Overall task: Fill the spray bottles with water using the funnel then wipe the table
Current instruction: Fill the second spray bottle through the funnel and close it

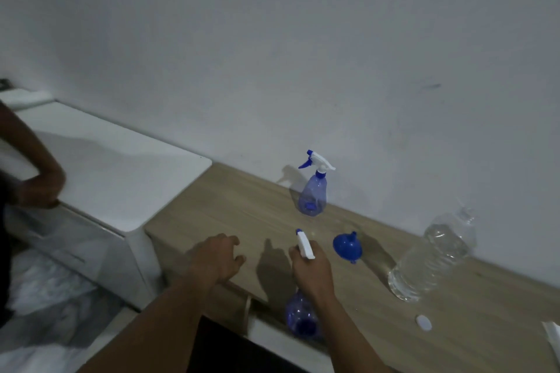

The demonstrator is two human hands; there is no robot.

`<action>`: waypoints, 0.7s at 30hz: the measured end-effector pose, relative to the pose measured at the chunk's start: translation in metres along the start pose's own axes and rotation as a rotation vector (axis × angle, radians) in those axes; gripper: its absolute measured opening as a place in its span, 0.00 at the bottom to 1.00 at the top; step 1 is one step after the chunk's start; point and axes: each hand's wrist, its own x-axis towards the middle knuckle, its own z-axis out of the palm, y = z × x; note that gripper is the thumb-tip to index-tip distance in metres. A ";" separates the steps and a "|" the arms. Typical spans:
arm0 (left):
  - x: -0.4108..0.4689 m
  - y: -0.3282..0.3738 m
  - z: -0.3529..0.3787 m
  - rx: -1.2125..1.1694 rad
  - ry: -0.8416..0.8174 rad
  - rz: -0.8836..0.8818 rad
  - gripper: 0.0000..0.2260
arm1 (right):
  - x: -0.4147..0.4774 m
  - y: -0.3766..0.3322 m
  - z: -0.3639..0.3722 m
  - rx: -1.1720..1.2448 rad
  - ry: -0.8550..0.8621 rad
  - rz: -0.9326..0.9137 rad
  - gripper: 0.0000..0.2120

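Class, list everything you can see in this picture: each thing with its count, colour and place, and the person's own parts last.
Spray bottles: 2, clear blue with white and blue trigger heads; one stands upright by the wall, one is gripped at the table's near edge.
Funnel: 1, blue, lying on the table between the bottles.
Water bottle: 1, clear, uncapped, on the table at right, partly full.
Cap: 1, white, on the table near the water bottle.
Table: 1, light wood, against the wall.
White unit: 1, left of the table.
White object: 1, at the right edge, cut off.
Another person's arm: 1, far left.
Hands: left hand open over the table edge; right hand gripping the near bottle's neck.
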 end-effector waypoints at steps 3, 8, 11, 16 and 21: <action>-0.002 -0.014 -0.015 0.034 -0.015 -0.048 0.26 | -0.010 -0.006 0.012 -0.056 -0.111 0.021 0.06; -0.008 -0.019 -0.028 0.079 0.024 -0.059 0.27 | -0.029 -0.018 0.024 -0.146 -0.206 0.035 0.11; -0.013 -0.024 -0.034 0.082 0.047 -0.067 0.27 | -0.037 -0.019 0.030 -0.224 -0.224 0.012 0.17; -0.018 -0.028 -0.040 0.102 0.040 -0.071 0.27 | -0.047 -0.023 0.033 -0.288 -0.227 0.024 0.18; -0.020 -0.028 -0.041 0.115 0.025 -0.081 0.27 | -0.052 -0.025 0.030 -0.313 -0.202 0.037 0.18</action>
